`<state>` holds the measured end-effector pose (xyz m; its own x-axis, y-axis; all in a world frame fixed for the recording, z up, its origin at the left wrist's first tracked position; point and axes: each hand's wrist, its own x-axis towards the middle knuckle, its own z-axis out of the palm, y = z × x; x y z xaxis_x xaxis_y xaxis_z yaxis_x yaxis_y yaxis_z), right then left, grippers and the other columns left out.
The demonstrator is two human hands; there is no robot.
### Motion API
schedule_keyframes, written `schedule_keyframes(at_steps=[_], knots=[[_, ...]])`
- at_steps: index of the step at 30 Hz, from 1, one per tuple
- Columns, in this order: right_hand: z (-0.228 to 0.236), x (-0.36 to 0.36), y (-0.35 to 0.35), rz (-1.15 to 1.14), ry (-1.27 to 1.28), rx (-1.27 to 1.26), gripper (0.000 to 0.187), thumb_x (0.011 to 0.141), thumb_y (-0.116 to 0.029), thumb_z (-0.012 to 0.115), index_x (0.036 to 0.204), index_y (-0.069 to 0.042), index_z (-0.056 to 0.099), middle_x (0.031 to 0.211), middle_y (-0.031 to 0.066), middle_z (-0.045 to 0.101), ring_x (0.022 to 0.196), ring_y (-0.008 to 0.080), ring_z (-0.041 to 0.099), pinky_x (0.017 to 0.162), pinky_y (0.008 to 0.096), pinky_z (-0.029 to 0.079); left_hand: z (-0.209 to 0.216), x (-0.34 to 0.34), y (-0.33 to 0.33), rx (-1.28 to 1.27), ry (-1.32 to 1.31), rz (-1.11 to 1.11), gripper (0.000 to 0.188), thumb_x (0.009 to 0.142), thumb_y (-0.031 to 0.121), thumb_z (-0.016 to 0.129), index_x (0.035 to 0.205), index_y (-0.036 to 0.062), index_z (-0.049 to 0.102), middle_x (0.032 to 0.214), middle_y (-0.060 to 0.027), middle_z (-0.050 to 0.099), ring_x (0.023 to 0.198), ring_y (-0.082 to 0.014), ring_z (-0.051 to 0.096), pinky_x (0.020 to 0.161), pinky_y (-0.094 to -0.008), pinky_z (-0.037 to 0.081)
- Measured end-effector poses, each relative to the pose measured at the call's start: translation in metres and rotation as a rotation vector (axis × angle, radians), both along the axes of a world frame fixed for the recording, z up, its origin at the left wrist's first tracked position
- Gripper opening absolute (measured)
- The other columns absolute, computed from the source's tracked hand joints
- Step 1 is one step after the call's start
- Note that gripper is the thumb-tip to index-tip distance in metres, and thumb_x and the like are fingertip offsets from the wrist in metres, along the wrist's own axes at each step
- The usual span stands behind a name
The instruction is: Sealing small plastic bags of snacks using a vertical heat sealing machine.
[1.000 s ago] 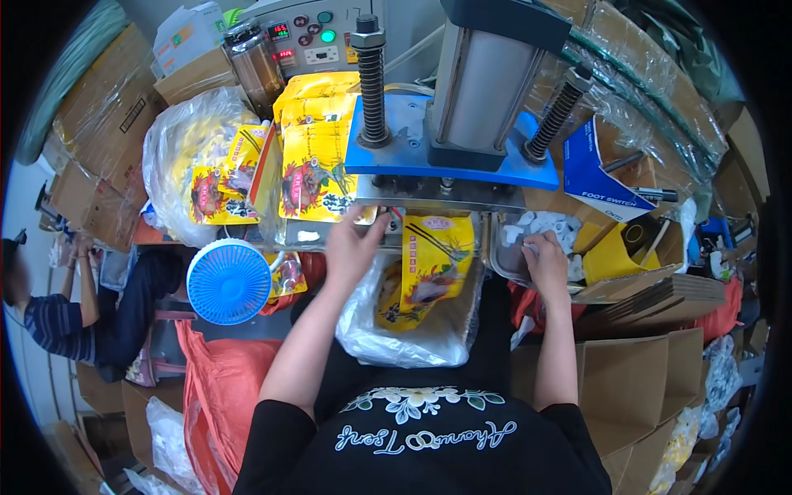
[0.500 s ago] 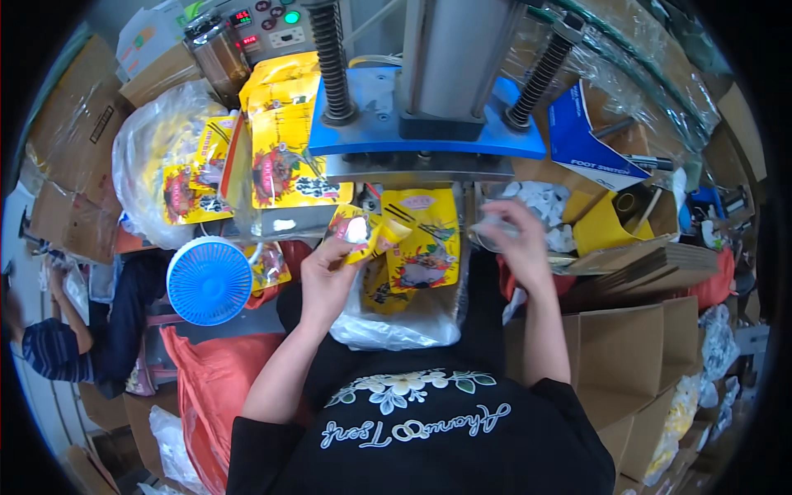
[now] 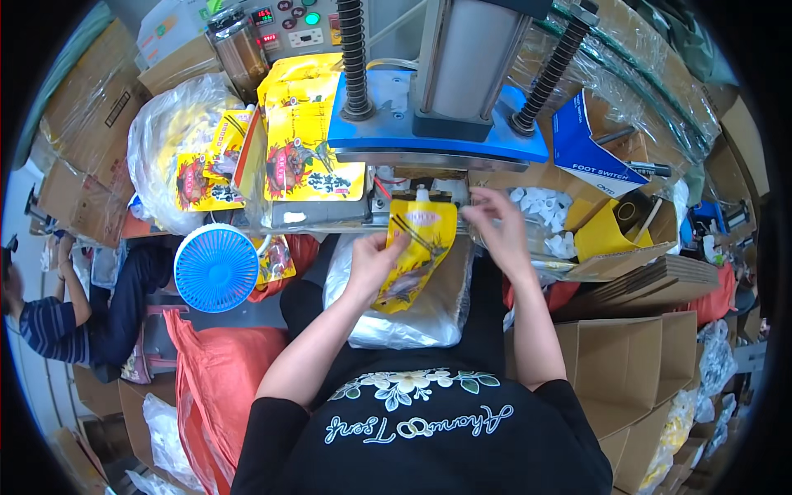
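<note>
My left hand (image 3: 375, 260) is closed on the left side of a yellow printed pouch (image 3: 421, 247), thumb on its front. From the pouch's top edge a white plastic spout (image 3: 422, 195) sticks up, in front of the press's lower metal parts. My right hand (image 3: 497, 227) hovers just right of the pouch's upper corner, fingers curved and apart, with nothing visible in them. The blue press plate (image 3: 437, 124) is above and beyond both hands. Below the pouch, a plastic-lined carton (image 3: 404, 330) sits at my lap.
Stacked yellow pouches (image 3: 309, 157) lie left of the press, beside a clear bag (image 3: 157, 157). White spouts (image 3: 540, 210) are heaped at the right. A blue fan (image 3: 216, 268) stands at left. Cardboard boxes (image 3: 619, 355) line the right side; another person (image 3: 58, 322) sits far left.
The pouch in my left hand has moved right and now hangs upright before the press, a spout at its top. My right hand has come left from near the spout heap toward the pouch.
</note>
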<state>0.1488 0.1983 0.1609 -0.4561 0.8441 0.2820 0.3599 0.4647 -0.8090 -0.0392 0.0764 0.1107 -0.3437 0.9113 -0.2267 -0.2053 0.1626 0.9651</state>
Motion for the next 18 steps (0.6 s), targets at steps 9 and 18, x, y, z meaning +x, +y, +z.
schedule_keyframes(at_steps=[9,18], knots=[[-0.028,0.040,0.023,-0.116,-0.450,0.384,0.024,0.083,-0.008,0.062,0.106,-0.004,0.066,0.105,0.0125,0.062,0.099,0.0351,0.058,0.084,0.0395,0.047,0.014,-0.005,0.030,-0.032,-0.413,0.144,0.025,0.090,0.015,0.065,0.091,-0.0100,0.067,0.081,-0.0092,0.069,0.064,-0.0112,0.062,0.057,-0.0236,0.048],[-0.047,0.052,0.036,-0.242,-0.066,0.113,0.018,0.092,-0.011,0.059,0.108,-0.002,0.060,0.082,0.0048,0.055,0.068,0.0108,0.052,0.060,0.0279,0.043,-0.006,-0.102,-0.020,0.105,1.491,0.210,0.066,0.076,0.030,0.076,0.134,0.0124,0.049,0.138,-0.0089,0.050,0.135,-0.0280,0.039,0.113,-0.0501,0.014]])
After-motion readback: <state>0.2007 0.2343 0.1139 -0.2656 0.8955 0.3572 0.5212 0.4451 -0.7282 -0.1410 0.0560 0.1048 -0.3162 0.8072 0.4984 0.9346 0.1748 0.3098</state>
